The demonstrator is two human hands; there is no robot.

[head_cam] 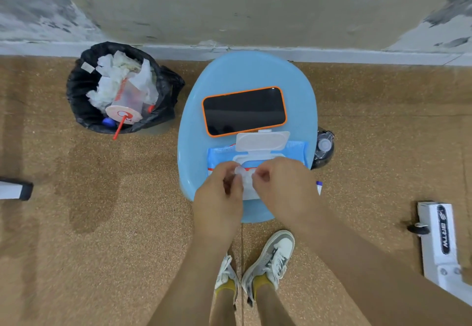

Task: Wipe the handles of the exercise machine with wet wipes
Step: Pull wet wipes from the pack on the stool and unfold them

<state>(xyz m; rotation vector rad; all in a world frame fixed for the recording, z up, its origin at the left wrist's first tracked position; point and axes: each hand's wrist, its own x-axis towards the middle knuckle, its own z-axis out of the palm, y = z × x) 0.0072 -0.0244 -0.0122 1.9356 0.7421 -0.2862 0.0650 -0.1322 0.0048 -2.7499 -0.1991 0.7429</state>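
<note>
A blue pack of wet wipes (222, 155) lies on a light blue plastic stool (245, 72), its white flip lid (261, 141) standing open. A white wet wipe (246, 185) sticks out of the pack's opening. My left hand (219, 198) pinches the wipe's left side and my right hand (283, 187) pinches its right side, both just above the pack. Both hands hide much of the pack's near half. A white frame piece of the exercise machine (438, 244) lies on the floor at the right; no handles are in view.
A phone in an orange case (244, 111) lies on the stool behind the pack. A black-lined bin (81, 100) full of used wipes and a cup stands at the left. A dark bottle (324, 150) stands right of the stool. My shoes (270, 256) are below.
</note>
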